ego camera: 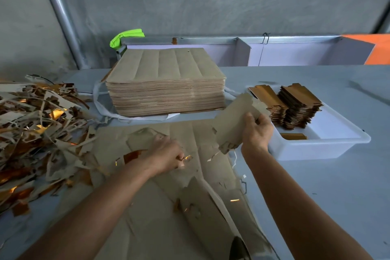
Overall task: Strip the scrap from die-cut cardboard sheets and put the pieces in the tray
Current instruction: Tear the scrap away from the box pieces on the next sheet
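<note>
While the right hand (256, 131) lifts a freed piece (234, 122) pinched between thumb and curled fingers, just short of the tray (325, 150), the piece could snag on scrap attached at its lower end and tear. The left hand (166, 154), fingers curled, grips the sheet (168, 207) lying flat on the table (316, 186) beneath its fingers.

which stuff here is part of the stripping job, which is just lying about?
In the job:
- cut piece in the right hand
- torn sheet under the left hand
- white tray with stacked pieces
- sheet stack
- scrap pile

Lying about:
- green tape
- orange panel
- metal pipe
</note>
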Demonstrator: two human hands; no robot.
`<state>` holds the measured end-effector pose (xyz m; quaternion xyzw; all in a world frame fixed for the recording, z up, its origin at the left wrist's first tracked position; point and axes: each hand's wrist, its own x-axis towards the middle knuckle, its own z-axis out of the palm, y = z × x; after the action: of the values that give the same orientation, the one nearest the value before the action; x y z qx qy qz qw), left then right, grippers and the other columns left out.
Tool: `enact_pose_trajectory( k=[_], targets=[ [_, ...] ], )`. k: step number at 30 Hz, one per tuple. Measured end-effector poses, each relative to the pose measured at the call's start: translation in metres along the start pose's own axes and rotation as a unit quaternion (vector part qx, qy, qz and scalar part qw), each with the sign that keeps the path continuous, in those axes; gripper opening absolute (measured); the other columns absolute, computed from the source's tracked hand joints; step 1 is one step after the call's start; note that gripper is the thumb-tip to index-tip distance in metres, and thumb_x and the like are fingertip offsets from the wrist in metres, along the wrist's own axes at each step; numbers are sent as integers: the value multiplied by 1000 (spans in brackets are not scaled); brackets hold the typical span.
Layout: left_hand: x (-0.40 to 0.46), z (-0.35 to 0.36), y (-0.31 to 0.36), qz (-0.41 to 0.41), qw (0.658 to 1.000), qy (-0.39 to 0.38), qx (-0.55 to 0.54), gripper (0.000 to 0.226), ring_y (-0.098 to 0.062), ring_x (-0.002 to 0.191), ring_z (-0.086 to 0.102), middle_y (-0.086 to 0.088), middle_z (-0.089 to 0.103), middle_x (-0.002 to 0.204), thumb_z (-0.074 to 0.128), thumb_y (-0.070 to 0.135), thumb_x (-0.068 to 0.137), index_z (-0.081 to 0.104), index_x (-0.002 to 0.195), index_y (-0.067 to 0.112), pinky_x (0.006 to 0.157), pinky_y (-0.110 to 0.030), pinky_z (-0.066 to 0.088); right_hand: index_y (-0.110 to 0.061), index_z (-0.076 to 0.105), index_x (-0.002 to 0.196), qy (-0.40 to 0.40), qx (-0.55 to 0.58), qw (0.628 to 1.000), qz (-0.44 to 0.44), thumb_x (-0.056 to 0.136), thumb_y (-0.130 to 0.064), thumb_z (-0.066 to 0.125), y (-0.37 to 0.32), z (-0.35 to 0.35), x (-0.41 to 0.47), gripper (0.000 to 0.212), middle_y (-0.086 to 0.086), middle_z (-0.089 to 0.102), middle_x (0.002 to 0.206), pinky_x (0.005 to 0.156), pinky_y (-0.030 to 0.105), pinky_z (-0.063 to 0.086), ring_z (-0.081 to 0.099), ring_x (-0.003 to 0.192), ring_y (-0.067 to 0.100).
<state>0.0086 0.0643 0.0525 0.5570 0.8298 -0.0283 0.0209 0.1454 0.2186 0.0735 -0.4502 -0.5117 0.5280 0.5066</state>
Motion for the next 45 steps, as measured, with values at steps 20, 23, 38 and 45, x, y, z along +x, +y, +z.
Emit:
enact_pose_trajectory(
  k=[20, 23, 38, 45],
  targets=[
    [-16, 2, 25, 25, 979, -12, -203, 15, -14, 112, 51, 6, 63, 101, 59, 23, 91, 71, 86, 15, 104, -34, 29, -14, 60, 92, 52, 163, 982, 85, 94, -11, 56, -16, -18, 11, 5, -8, 59, 78, 88, 33, 51, 55, 71, 4],
    [-19, -5, 15, -13, 999, -18, -23, 17, -20, 133, 31, 6, 40, 140, 60, 24, 90, 67, 105, 25, 109, -45, 25, -14, 60, 96, 47, 150, 983, 96, 93, -11, 57, -11, -25, 11, 6, -7, 59, 80, 90, 36, 50, 56, 75, 8],
    [-75, 16, 83, 125, 982, -24, -143, 99, -8, 133, 11, 10, 20, 146, 59, 81, 61, 32, 143, 32, 111, -38, 22, -22, 55, 80, 1, 119, 984, 134, 94, -12, 56, 9, -32, -1, 17, -8, 56, 78, 83, 38, 48, 51, 72, 8],
    [-68, 39, 92, 122, 990, -46, -55, 103, -18, 127, 24, 3, 30, 136, 71, 69, 60, 27, 142, 25, 106, -36, 16, -15, 58, 92, -28, 91, 990, 104, 94, -9, 53, 11, -37, -8, 8, -6, 57, 77, 73, 35, 47, 52, 70, 8]
  ],
)
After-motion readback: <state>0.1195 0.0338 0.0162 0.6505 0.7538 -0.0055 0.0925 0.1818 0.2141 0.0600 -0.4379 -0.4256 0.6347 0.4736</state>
